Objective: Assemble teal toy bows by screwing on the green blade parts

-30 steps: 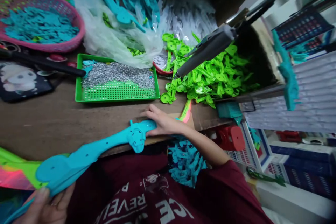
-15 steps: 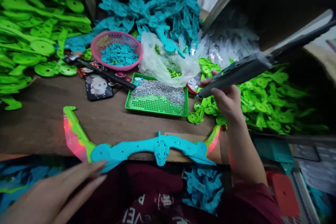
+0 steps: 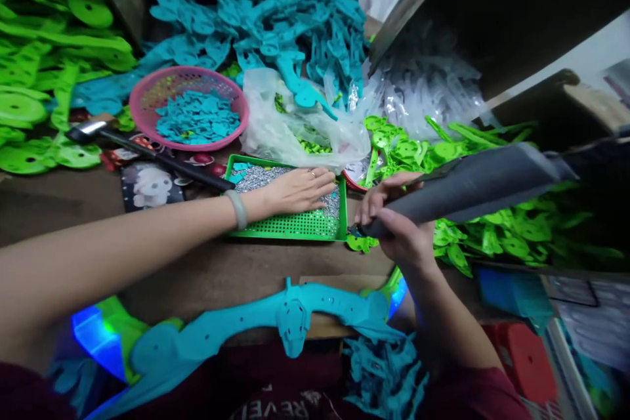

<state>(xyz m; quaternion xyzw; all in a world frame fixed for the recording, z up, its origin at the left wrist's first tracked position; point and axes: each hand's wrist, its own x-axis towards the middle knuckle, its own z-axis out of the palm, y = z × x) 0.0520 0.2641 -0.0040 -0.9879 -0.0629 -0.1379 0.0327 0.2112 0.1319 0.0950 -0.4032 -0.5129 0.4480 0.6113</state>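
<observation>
Silver bits (image 3: 256,177) now under outstretched L fingers (image 3: 321,188), w/ R fingers (image 3: 375,202) still gripping grey tool (image 3: 462,185).

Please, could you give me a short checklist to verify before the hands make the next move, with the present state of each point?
1. Dark tool gripped by the right hand: ok.
2. Left hand at the silvery bits in the green tray: ok.
3. A bit secured in the left hand: cannot tell, its back hides this.
4. Blue bow-shaped part wholly on the table: not ok, it reaches past the front edge.
5. Blue bow-shaped part steadied by a hand: not ok, both are away.
</observation>
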